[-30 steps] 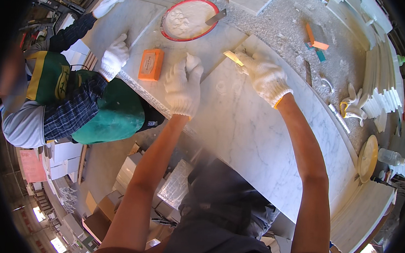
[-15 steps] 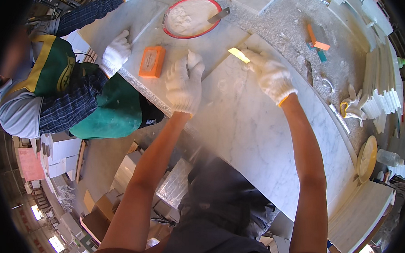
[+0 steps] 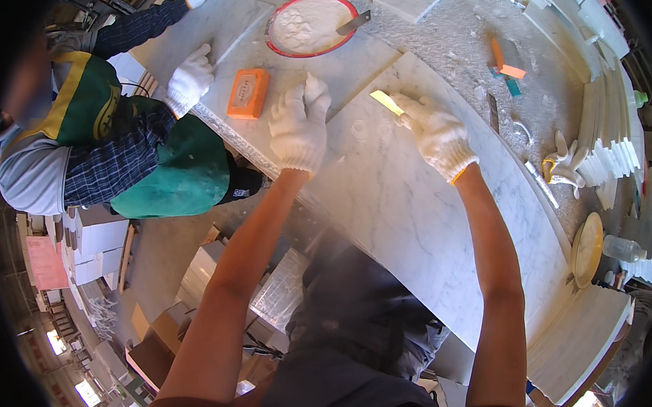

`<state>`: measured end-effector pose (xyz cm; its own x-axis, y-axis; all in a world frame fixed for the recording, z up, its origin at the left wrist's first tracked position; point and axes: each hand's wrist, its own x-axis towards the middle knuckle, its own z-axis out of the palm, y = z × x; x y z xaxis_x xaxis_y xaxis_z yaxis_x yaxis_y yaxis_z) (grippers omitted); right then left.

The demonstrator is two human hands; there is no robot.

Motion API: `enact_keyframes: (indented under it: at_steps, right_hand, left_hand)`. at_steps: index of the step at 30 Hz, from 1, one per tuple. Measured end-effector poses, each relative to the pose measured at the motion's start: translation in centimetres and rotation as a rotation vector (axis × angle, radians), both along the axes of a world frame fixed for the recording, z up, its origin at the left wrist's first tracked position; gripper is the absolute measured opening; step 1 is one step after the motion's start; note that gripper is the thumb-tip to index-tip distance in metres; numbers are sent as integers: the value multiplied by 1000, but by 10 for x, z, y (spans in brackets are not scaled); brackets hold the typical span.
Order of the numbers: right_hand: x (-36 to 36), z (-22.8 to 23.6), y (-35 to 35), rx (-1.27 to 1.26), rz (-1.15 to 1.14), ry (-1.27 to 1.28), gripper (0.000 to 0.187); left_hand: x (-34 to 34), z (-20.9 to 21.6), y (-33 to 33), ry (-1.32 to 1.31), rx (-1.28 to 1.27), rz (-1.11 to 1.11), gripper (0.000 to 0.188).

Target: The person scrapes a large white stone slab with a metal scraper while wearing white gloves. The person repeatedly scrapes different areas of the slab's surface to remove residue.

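Both my hands wear white knitted gloves over a grey-veined marble slab [image 3: 450, 232]. In my right hand [image 3: 439, 136] a small flat yellow scraper [image 3: 386, 102] is gripped, its blade pointing left, just above or on the slab; I cannot tell if it touches. My left hand [image 3: 299, 125] is closed with fingers curled and the tip of one finger or thumb pointing up; whatever it may hold is too pale to make out. Beside it lies an orange block [image 3: 248, 93] with a pale label. Faint ring-shaped smears [image 3: 359, 130] mark the slab between my hands.
A red-rimmed bowl of white paste [image 3: 309, 27] with a metal putty blade [image 3: 354, 22] stands farther back. A co-worker's gloved hand [image 3: 191, 80] rests at the left. Right lie another orange block [image 3: 507, 60], loose gloves [image 3: 562, 164], a yellow bowl [image 3: 587, 250] and stacked tiles [image 3: 610, 137].
My right hand with the yellow scraper has drawn slightly toward me and right. My left hand keeps nearly the same pose. The whole view has shifted a little.
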<state>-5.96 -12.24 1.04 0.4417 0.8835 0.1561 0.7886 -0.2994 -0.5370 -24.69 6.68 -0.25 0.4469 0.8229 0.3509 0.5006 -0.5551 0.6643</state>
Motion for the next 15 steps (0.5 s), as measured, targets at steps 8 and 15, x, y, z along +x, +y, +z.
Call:
enact_keyframes:
  at_steps: [8, 15]
  right_hand:
    - [-54, 14, -14, -183, -189, -138, 44]
    - [-66, 23, -1, -234, -271, -38, 54]
  left_hand:
    - [-1, 0, 0, 56, 56, 14, 34]
    - [0, -3, 0, 16, 61, 6, 34]
